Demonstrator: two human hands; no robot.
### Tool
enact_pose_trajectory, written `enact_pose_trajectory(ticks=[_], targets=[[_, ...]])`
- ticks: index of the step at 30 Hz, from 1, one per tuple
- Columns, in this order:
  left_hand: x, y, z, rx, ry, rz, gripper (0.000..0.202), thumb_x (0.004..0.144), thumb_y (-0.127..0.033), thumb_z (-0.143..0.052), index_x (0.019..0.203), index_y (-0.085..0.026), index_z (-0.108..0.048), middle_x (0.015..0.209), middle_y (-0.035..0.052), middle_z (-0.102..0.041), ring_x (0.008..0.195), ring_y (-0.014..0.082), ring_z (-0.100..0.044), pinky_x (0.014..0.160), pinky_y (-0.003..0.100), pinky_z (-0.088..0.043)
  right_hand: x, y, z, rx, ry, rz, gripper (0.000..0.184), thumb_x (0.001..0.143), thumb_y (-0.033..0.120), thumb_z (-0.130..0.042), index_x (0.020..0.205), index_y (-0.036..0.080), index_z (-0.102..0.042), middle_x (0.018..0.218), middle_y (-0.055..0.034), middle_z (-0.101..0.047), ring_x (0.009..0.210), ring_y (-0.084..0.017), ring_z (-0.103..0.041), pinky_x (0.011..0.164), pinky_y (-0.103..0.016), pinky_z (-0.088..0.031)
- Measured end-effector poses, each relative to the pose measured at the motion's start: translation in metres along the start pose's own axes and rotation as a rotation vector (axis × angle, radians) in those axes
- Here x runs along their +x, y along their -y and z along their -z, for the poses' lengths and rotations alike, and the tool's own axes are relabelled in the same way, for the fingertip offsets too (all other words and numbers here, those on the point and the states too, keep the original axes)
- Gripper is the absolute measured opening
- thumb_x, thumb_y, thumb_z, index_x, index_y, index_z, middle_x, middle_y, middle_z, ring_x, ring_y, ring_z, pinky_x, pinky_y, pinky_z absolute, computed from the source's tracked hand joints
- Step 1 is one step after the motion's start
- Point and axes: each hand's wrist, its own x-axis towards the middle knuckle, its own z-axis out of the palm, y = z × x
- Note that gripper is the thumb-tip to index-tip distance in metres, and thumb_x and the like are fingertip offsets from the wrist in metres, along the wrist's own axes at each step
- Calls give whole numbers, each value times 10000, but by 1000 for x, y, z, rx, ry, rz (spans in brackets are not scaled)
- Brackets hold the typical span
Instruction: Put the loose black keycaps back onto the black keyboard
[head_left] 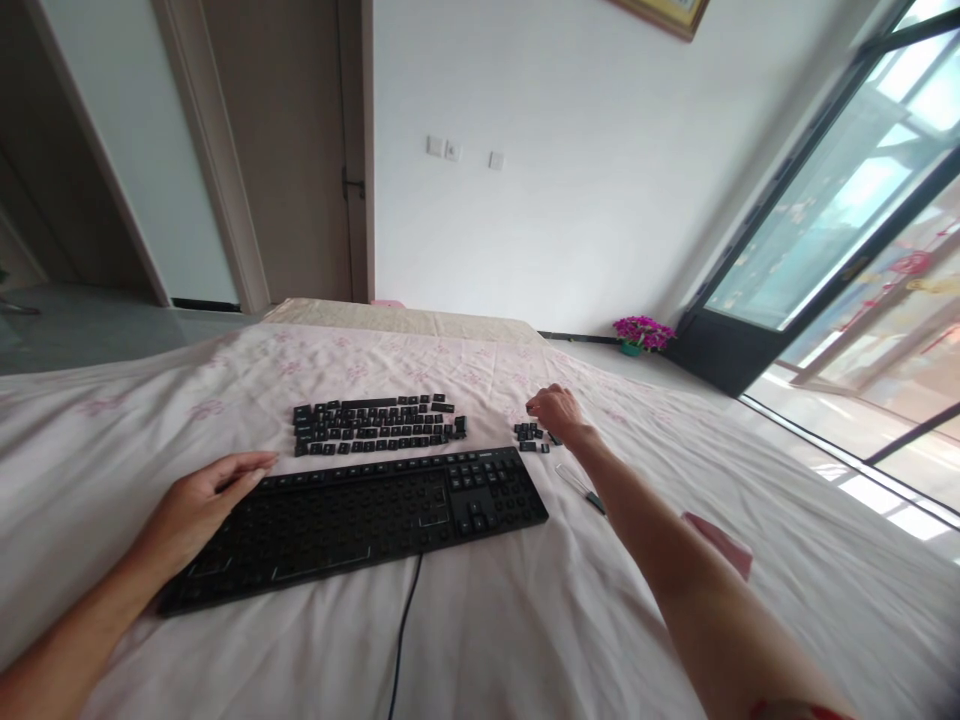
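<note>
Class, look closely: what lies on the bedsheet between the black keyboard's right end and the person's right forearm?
In the head view, a dark-handled wire tool lies there on the bedsheet, beside the keyboard.

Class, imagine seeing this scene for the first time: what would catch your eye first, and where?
A black keyboard, mostly stripped bare, lies across the bedspread by the left hand. Just beyond it are rows of loose keycaps, with the right hand at a smaller cluster to their right. Farther off, magenta flowers stand out near the glass door.
</note>
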Motion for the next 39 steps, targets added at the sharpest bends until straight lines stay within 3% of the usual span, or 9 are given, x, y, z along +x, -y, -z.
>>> enact_pose_trajectory(ticks=[2, 6, 10, 13, 24, 39], targets=[[0, 0, 0, 0, -3, -2, 542, 762, -602, -564, 1139, -222, -652, 1206, 66, -684, 1147, 276, -607, 1057, 375, -404, -14, 9, 9, 88, -73, 16, 188, 853, 273, -616, 977, 270, -757, 1026, -22, -720, 1040, -213, -550, 884, -303, -393], [-1, -1, 0, 13, -7, -8, 524, 764, -595, -562, 1133, -235, -656, 1208, 51, -684, 1144, 261, -609, 1047, 354, -412, -59, 36, 24, 327, -202, 194, 193, 879, 324, -606, 1001, 280, -749, 990, -10, -725, 987, -195, -579, 888, -317, -434], [-1, -4, 0, 32, -16, -17, 520, 762, -584, -559, 1122, -222, -663, 1179, 55, -698, 1116, 253, -625, 1017, 336, -436, -102, 58, 30, 391, -199, 287, 181, 876, 341, -625, 992, 288, -753, 980, -17, -724, 977, -198, -583, 889, -344, -453], [-2, -4, 1, 30, -12, -17, 513, 771, -567, -560, 1129, -213, -655, 1187, 61, -693, 1122, 248, -621, 1025, 336, -426, -118, 65, 29, 357, -168, 308, 183, 882, 327, -619, 1007, 302, -750, 1004, -22, -722, 982, -210, -580, 891, -376, -457], [2, 5, 1, 18, 3, -45, 516, 783, -572, -564, 1147, -215, -644, 1221, 66, -674, 1152, 257, -600, 1063, 350, -385, -120, 68, 19, 288, -194, 340, 186, 899, 312, -597, 1001, 314, -752, 1042, -15, -725, 1017, -208, -581, 913, -383, -447], [0, 1, 1, 17, 5, -33, 515, 793, -550, -568, 1166, -202, -634, 1234, 78, -664, 1168, 260, -582, 1077, 369, -362, -119, 64, 16, 272, -175, 437, 215, 934, 325, -546, 1041, 303, -732, 1086, -13, -718, 1081, -202, -574, 935, -376, -420]])
